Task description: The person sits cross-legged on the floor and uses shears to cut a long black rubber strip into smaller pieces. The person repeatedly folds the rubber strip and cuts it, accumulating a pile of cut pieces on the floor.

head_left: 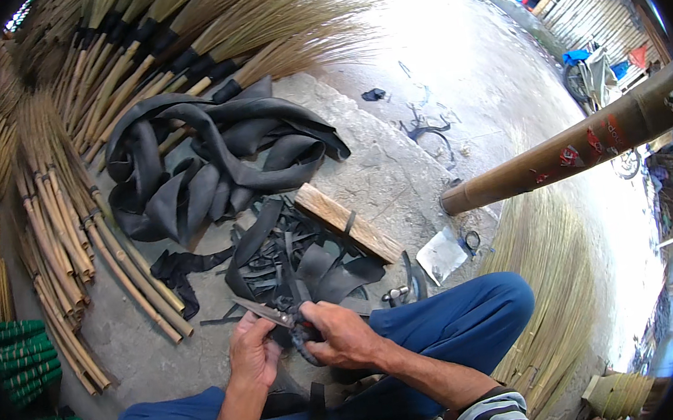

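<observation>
My right hand [340, 335] grips the black handles of a pair of scissors [269, 313], blades pointing left. My left hand [253, 354] is closed on a narrow strip of black rubber [288, 340] right beside the blades. Both hands hover over my lap in blue trousers [461, 323]. Just beyond them lies a heap of cut black rubber strips [309, 265] on the concrete floor.
A large pile of black rubber inner tube [210, 161] lies farther out. A wooden block [350, 221] sits beside the strips. Broom bundles with stick handles [96, 233] fan along the left and top. A thick bamboo pole [566, 151] slants at the right over straw [545, 271].
</observation>
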`<state>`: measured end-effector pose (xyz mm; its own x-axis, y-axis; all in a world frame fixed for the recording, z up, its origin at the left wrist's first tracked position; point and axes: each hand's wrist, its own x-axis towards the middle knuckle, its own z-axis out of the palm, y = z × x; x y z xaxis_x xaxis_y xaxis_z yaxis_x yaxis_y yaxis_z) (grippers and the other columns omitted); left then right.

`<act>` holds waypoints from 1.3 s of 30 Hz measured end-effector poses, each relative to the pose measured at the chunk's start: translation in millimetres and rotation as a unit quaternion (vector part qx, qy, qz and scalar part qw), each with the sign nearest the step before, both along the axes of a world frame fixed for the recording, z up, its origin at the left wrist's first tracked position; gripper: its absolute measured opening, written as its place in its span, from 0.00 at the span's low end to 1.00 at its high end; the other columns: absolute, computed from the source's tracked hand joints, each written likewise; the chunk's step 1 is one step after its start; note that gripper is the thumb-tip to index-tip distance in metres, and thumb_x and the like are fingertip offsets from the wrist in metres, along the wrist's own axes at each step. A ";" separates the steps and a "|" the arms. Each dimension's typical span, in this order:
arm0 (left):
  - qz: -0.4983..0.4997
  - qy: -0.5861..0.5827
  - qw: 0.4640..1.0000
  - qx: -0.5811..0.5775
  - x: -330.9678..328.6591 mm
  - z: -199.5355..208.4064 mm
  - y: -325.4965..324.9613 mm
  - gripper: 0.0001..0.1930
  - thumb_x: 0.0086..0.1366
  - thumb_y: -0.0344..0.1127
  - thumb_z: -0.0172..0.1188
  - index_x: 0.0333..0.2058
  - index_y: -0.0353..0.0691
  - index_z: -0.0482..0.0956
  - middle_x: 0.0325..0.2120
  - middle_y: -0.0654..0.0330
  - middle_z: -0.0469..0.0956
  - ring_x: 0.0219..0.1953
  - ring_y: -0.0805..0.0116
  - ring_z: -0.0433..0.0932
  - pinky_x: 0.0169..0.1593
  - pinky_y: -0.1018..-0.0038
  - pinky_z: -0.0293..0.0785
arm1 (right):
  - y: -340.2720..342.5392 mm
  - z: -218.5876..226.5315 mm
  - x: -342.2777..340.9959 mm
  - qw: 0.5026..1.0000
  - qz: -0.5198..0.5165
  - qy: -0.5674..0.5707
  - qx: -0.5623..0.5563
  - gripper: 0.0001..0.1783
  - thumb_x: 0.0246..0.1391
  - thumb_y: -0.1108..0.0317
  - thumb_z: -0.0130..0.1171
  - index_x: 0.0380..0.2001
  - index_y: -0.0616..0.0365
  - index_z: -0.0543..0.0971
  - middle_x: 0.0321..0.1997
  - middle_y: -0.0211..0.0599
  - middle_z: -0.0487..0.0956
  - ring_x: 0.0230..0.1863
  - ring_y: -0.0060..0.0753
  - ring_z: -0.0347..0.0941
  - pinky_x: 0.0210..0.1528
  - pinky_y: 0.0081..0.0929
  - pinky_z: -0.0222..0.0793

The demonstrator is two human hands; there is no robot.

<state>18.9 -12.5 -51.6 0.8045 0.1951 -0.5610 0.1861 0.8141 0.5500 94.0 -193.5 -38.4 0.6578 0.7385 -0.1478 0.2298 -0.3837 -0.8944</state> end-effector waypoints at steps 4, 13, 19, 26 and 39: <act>-0.039 -0.001 0.999 0.008 2.1 -10.8 -2.4 0.15 0.68 0.24 0.61 0.52 0.33 0.78 0.42 0.59 0.85 0.46 0.68 0.84 0.55 0.70 0.79 | 0.2 -2.5 7.0 0.998 -0.009 0.049 -0.029 0.20 0.51 0.67 0.66 0.43 0.62 0.69 0.36 0.58 0.75 0.42 0.68 0.74 0.44 0.56 0.69; -0.381 -0.021 0.843 0.379 -9.8 -26.0 -10.2 0.16 0.66 0.31 0.64 0.52 0.37 0.84 0.43 0.55 0.87 0.48 0.55 0.84 0.55 0.65 0.76 | 3.1 4.7 39.7 0.931 -0.239 0.266 0.074 0.18 0.58 0.66 0.69 0.46 0.62 0.76 0.37 0.33 0.79 0.38 0.22 0.71 0.42 0.28 0.71; -0.439 0.034 0.778 0.449 -13.5 -18.3 -11.5 0.13 0.62 0.37 0.64 0.45 0.42 0.85 0.33 0.39 0.81 0.40 0.33 0.80 0.42 0.52 0.78 | 10.3 11.9 54.5 0.934 -0.262 0.244 -0.013 0.18 0.58 0.65 0.69 0.46 0.62 0.76 0.35 0.38 0.79 0.37 0.26 0.72 0.43 0.28 0.71; -0.251 0.128 0.943 0.175 -32.0 -27.3 0.7 0.11 0.73 0.30 0.59 0.50 0.33 0.84 0.39 0.57 0.87 0.37 0.63 0.86 0.45 0.68 0.81 | 34.9 -3.9 41.0 0.977 -0.159 0.090 -0.107 0.16 0.57 0.67 0.68 0.45 0.60 0.76 0.38 0.47 0.81 0.40 0.44 0.81 0.44 0.37 0.75; 0.036 0.133 0.990 0.027 -48.6 -41.9 15.7 0.08 0.75 0.33 0.61 0.50 0.41 0.79 0.42 0.62 0.84 0.43 0.69 0.84 0.48 0.70 0.82 | 36.7 1.4 7.8 0.992 0.000 0.107 -0.068 0.21 0.55 0.65 0.66 0.43 0.62 0.65 0.36 0.59 0.76 0.43 0.71 0.75 0.43 0.56 0.70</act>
